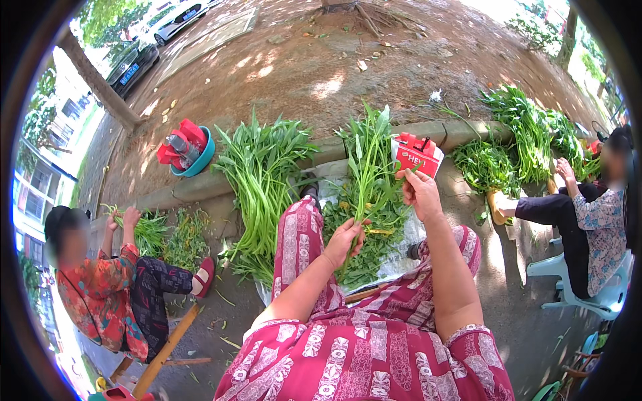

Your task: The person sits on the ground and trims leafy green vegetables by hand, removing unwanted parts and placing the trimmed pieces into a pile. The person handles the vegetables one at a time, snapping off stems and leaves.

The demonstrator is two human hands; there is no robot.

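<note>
My left hand point(345, 241) is closed around the lower stems of a small bunch of leafy greens point(370, 165), which look like water spinach. The bunch points away from me, leaves at the far end. Up and to the right, my right hand point(420, 194) pinches a narrow green leaf point(393, 193) between thumb and fingers. Just behind those fingertips is a red and white bag point(417, 156) bearing writing. Loose leaves point(366, 263) lie heaped under my hands on a white plastic sheet point(407, 245). A tall pile of long-stemmed greens point(261, 195) lies beyond my left knee.
A concrete curb point(200, 186) runs across behind the greens. Past it sits a teal basin point(210, 150) holding red bags and a bottle. One person point(100, 285) handles greens at left; another point(597, 220) sits on a light blue plastic stool point(551, 268) beside more greens point(526, 145).
</note>
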